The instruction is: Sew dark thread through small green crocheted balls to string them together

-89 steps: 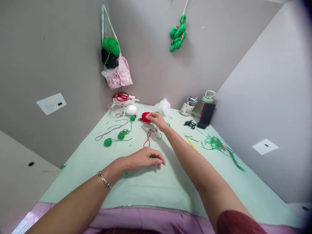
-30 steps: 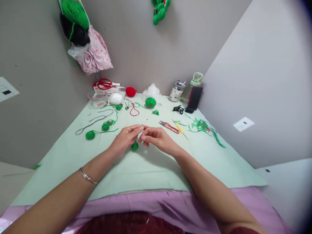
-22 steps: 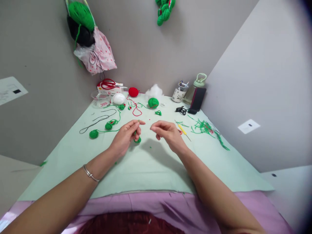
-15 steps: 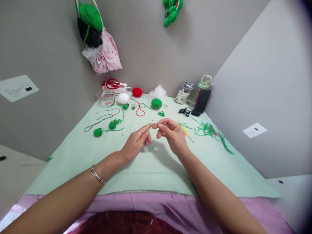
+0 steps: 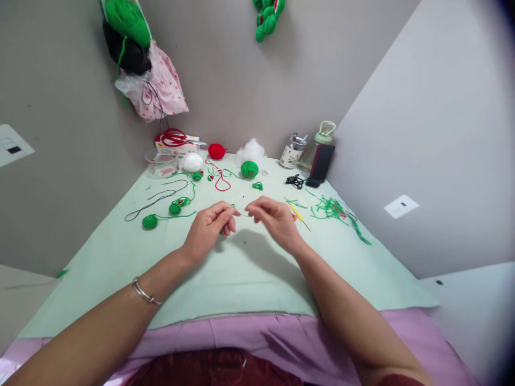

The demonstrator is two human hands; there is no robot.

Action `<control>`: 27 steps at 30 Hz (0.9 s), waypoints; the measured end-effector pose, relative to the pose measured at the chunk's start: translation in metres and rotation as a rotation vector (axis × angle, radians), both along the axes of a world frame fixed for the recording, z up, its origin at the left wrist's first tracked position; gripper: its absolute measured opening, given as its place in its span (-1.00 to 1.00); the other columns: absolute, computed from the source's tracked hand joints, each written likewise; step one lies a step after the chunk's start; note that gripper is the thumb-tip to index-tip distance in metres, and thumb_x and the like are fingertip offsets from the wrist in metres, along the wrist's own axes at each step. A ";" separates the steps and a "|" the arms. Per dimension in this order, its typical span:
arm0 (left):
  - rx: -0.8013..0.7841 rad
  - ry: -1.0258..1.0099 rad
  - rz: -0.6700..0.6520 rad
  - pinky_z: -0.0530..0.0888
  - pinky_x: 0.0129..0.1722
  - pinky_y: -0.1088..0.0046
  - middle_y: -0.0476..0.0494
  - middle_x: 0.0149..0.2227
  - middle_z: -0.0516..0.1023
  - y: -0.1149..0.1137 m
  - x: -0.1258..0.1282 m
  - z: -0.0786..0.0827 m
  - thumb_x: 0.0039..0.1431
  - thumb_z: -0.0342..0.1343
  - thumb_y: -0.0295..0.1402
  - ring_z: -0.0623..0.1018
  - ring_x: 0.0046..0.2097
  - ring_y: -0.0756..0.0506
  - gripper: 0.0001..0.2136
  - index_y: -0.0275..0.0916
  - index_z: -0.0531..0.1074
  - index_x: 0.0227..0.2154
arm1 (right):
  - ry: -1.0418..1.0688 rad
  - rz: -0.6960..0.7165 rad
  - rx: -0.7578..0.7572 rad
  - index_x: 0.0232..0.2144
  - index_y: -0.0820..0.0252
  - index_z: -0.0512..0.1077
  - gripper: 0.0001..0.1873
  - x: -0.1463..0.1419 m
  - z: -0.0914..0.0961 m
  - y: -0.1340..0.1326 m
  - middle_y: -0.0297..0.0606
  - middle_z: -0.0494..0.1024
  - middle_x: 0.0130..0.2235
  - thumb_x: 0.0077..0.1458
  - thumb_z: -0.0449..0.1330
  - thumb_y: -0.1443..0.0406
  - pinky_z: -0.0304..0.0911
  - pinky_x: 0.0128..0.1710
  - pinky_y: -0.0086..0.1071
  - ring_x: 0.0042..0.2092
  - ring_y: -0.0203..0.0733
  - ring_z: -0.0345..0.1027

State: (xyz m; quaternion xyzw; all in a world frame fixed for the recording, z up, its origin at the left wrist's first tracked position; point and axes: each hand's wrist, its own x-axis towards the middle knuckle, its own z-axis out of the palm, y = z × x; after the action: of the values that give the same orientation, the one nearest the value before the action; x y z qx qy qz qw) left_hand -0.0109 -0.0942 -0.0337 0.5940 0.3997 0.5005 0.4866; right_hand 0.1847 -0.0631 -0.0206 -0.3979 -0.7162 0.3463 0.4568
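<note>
Above the middle of the cloth, my left hand (image 5: 211, 228) is closed, thumb against fingers. Bits of green yarn (image 5: 233, 206) show at its fingertips and below the fingers. My right hand (image 5: 276, 220) pinches the end of a thin line (image 5: 243, 215) that spans the small gap between the hands. Whether this is a needle or a thread I cannot tell. To the right of my right hand lies a crochet hook with a yellow handle (image 5: 296, 212). A small green crocheted piece (image 5: 257, 185) sits beyond the hands.
Green balls (image 5: 149, 221) and a dark cord (image 5: 156, 199) lie left. At the back are red scissors (image 5: 174, 138) on a box, a red ball (image 5: 216, 151), stuffing (image 5: 251, 152), a pen cup (image 5: 292, 153) and a phone (image 5: 321, 165). Yarn scraps (image 5: 333, 208) lie right.
My hands have drawn apart, and a thin line now shows between them. The whole view has shifted, so things on the table appear further left.
</note>
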 end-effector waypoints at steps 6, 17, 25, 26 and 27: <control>-0.032 -0.208 0.174 0.32 -0.48 0.54 0.01 -0.52 0.43 0.012 -0.015 0.005 0.25 0.14 -0.21 0.35 -0.52 0.06 -0.80 -0.25 0.52 -0.32 | -0.704 -0.356 0.092 -0.15 0.21 0.60 -0.68 0.104 0.006 0.064 -0.13 0.59 -0.11 0.15 0.12 0.48 0.30 -0.12 -0.31 -0.21 -0.17 0.45; -0.072 -0.237 0.161 0.32 -0.50 0.55 0.00 -0.52 0.41 0.011 -0.014 0.007 0.26 0.14 -0.25 0.34 -0.52 0.06 -0.81 -0.27 0.51 -0.33 | -1.011 -0.568 -0.007 -0.24 0.22 0.60 -0.75 0.185 -0.030 0.090 -0.09 0.62 -0.17 0.18 0.11 0.38 0.28 -0.12 -0.34 -0.14 -0.11 0.47; -0.076 -0.224 0.151 0.30 -0.51 0.56 0.01 -0.53 0.41 0.011 -0.012 0.009 0.23 0.15 -0.23 0.33 -0.53 0.06 -0.81 -0.27 0.51 -0.34 | -1.031 -0.694 -0.065 0.13 0.36 0.43 -0.50 0.266 -0.019 0.092 0.15 0.57 0.01 0.26 0.09 0.17 0.32 0.03 -0.16 0.03 0.08 0.47; -0.082 -0.221 0.148 0.30 -0.51 0.55 0.01 -0.53 0.41 0.011 -0.012 0.008 0.22 0.16 -0.22 0.33 -0.53 0.06 -0.80 -0.27 0.51 -0.35 | -1.030 -0.669 -0.055 0.20 0.36 0.36 -0.44 0.265 -0.023 0.094 0.18 0.53 0.08 0.28 0.07 0.14 0.30 0.09 -0.15 0.10 0.09 0.44; -0.088 -0.218 0.144 0.31 -0.51 0.55 0.01 -0.53 0.41 0.011 -0.011 0.008 0.21 0.17 -0.21 0.33 -0.53 0.06 -0.79 -0.27 0.51 -0.35 | -1.029 -0.641 -0.047 0.24 0.37 0.31 -0.41 0.261 -0.029 0.096 0.19 0.49 0.14 0.30 0.06 0.13 0.28 0.13 -0.14 0.15 0.08 0.40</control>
State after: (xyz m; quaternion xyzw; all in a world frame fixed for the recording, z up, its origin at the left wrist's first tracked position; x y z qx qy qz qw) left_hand -0.0218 -0.0833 -0.0259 0.4840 0.4075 0.5779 0.5155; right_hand 0.4461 0.0329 -0.0492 -0.7201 -0.6820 -0.0298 0.1244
